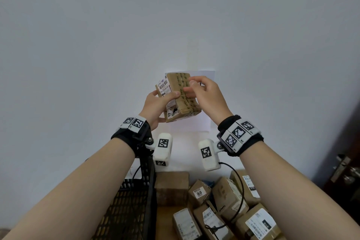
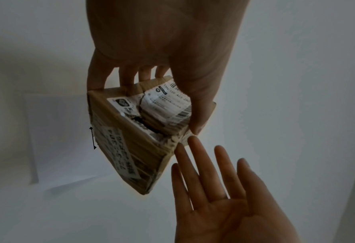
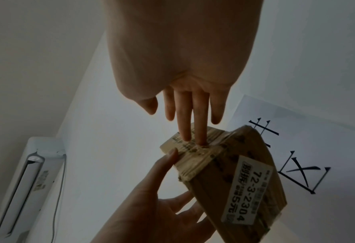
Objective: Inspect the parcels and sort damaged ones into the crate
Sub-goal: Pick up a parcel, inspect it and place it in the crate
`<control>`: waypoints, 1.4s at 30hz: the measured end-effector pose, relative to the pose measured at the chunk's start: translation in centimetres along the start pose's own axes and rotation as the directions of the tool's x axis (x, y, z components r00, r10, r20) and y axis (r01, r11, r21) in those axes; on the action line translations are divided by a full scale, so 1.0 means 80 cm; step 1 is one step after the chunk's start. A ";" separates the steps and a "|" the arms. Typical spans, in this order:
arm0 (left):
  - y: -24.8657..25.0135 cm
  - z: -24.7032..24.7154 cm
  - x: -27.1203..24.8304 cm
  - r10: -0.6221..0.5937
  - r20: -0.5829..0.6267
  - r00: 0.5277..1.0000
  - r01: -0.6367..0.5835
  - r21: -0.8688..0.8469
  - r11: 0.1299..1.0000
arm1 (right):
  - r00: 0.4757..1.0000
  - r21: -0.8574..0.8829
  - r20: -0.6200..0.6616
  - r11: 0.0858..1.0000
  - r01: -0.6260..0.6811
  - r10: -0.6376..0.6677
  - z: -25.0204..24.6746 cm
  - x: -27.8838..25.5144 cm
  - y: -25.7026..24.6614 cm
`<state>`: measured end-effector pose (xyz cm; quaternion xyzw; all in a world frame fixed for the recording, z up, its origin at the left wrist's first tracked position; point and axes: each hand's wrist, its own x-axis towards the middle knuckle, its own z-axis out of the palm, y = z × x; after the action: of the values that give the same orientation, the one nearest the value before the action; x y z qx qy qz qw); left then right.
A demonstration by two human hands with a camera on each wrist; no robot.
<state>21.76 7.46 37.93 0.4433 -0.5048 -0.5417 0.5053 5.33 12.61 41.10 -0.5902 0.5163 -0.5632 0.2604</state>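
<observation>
parcel (image 1: 180,96): held up before you, above the pile, long axis roughly upright, torn hole in one face | left hand (image 1: 155,108): grips it | right hand (image 1: 206,96): fingers straight, touching it | crate (image 1: 124,210): down to your left; left hand nearer.

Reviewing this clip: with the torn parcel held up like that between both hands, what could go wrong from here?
1. Only the left hand grips the parcel; the right hand merely touches it with straight fingers, so it could slip and fall onto the parcels below.
2. The tear in the shipping label face could widen under handling.
3. The tear may be overlooked, so the parcel misses the black crate.
</observation>
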 end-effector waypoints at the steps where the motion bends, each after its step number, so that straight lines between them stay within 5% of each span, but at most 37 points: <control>1: 0.001 0.000 0.000 0.006 -0.004 1.000 -0.006 0.002 1.000 | 1.000 -0.021 0.016 1.000 0.005 -0.004 0.000 0.000 -0.001; 7: 0.003 0.001 -0.006 0.051 -0.012 0.999 -0.051 0.030 0.998 | 0.996 -0.086 0.094 0.996 0.004 0.004 -0.001 -0.003 -0.003; 19: 0.012 -0.003 -0.016 0.048 0.014 0.999 -0.048 0.027 0.998 | 0.999 -0.110 0.033 0.994 0.007 -0.004 0.002 0.004 0.008; 32: -0.001 -0.008 -0.007 0.085 -0.036 0.996 -0.075 0.210 0.975 | 0.995 -0.059 0.096 0.998 0.036 -0.030 -0.005 -0.003 0.008; 38: -0.002 -0.006 -0.025 0.035 0.110 0.993 -0.064 0.272 0.960 | 0.983 -0.047 -0.064 0.984 0.170 -0.173 -0.018 0.001 -0.009; 42: -0.001 -0.005 -0.031 -0.001 0.169 0.986 -0.038 0.229 0.973 | 0.993 -0.163 0.008 0.979 0.119 -0.119 -0.015 0.009 -0.006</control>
<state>22.37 9.92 37.74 0.4472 -0.6095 -0.5099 0.4106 4.27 12.46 42.11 -0.6390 0.5246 -0.5342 0.1766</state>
